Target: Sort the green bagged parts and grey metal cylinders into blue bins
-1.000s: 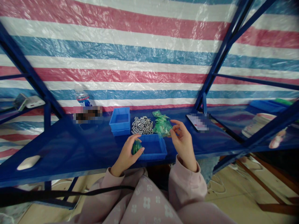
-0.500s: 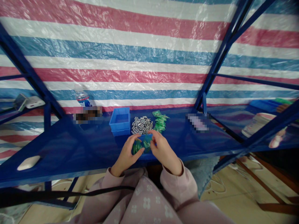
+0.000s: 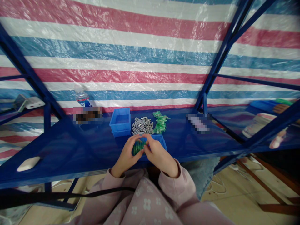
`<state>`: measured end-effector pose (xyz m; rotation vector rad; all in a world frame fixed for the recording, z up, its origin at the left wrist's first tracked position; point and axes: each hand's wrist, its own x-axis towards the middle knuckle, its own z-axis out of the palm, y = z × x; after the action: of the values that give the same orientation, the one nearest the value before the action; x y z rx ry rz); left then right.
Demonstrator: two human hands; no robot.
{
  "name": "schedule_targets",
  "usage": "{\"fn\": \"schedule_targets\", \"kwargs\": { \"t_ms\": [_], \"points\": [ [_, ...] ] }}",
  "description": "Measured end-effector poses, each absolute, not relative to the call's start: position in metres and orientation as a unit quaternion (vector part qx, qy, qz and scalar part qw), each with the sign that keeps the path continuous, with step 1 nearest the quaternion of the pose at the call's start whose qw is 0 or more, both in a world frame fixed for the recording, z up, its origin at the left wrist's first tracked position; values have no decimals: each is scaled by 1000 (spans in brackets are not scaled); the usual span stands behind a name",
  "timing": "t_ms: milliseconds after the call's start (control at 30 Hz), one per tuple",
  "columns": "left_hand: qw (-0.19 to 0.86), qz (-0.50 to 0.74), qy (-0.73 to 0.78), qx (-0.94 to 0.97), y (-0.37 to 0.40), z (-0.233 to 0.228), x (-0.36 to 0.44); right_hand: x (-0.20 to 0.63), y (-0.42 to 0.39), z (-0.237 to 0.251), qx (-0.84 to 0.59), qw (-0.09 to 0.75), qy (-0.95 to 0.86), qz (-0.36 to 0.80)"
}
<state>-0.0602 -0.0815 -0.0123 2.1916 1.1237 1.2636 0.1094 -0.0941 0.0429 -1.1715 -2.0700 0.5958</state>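
My left hand [image 3: 126, 153] is curled around a bunch of small green packets [image 3: 138, 147], thumb on the near side and fingers on the far side. Against the right end of that bunch, my right hand [image 3: 156, 152] is closed, its fingertips meeting those of the left. Its fingers partly cover what it grips. Beneath and behind the hands is a blue bin [image 3: 163, 141], mostly hidden by them. Just beyond lie a heap of small silver cylinders [image 3: 141, 125] and a pile of loose green packets [image 3: 161, 122].
Stacked blue bins [image 3: 120, 128] stand left of the cylinders on the blue table [image 3: 93, 150]. A bottle [image 3: 83, 98] is at the back left, a white computer mouse [image 3: 28, 163] at the left front. Blue metal posts [image 3: 213, 73] rise at the right. Another person's hand [image 3: 281, 108] shows far right.
My right hand has moved left, bringing the green packet at its fingers up against the bunch in my left hand. More of the blue bin's right side now shows. My left hand stays put.
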Motion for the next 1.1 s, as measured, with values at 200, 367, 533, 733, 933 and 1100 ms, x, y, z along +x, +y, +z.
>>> {"fn": "schedule_targets", "kwargs": {
  "t_ms": [200,367,533,733,933,1100],
  "points": [
    [171,448,403,780,-82,-12,-60,109,-95,46,-473,282,-798,245],
    [179,448,397,781,-82,-11,-61,110,-98,51,-502,227,-796,251],
    [190,451,383,784,-83,-9,-61,109,-100,56,-505,196,-802,251],
    [183,437,376,796,-84,-5,-61,109,-101,58,-512,157,-812,234],
    [147,420,372,815,-83,-6,-62,108,-100,57,-512,135,-822,208],
    [145,419,384,810,-84,-5,-61,109,-97,56,-499,139,-835,186]
  ]
}}
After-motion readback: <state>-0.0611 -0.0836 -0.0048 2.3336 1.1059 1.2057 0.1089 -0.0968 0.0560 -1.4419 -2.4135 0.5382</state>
